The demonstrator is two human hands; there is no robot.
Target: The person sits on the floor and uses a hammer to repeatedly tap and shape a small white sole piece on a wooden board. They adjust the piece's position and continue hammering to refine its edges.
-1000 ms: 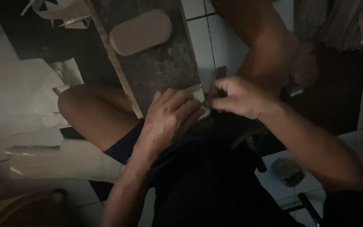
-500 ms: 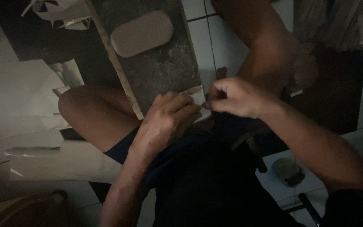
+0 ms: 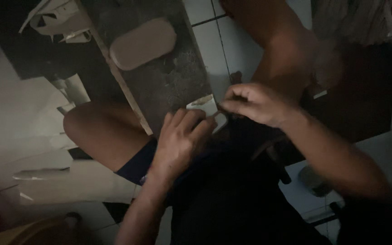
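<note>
My left hand [image 3: 180, 140] lies flat, palm down, on the near part of a small white paper piece [image 3: 205, 109], pressing it against the near edge of the dark worktop [image 3: 169, 81] and my lap. My right hand [image 3: 255, 104] is closed in a pinch on the right edge of the same piece, thumb and first fingers together. The light is weak, so I cannot tell if there is something thin also between these fingers.

To do this step well, I think the left hand should keep its pressure steady so the piece does not slide, and the right hand should pull or fold slowly along the edge, not upward, because such thin paper can tear easily. It would be better to bring the piece more onto the worktop, where it has full support.

Now the count, from near to far. One small paper piece under my two hands. One long rounded block [image 3: 142, 43] lies alone on the worktop, well apart from my hands. At the far left corner is one crumpled heap of white paper scraps [image 3: 57, 20], and several large white sheets [image 3: 19, 122] lie on the floor at my left; I cannot count them exactly.
</note>
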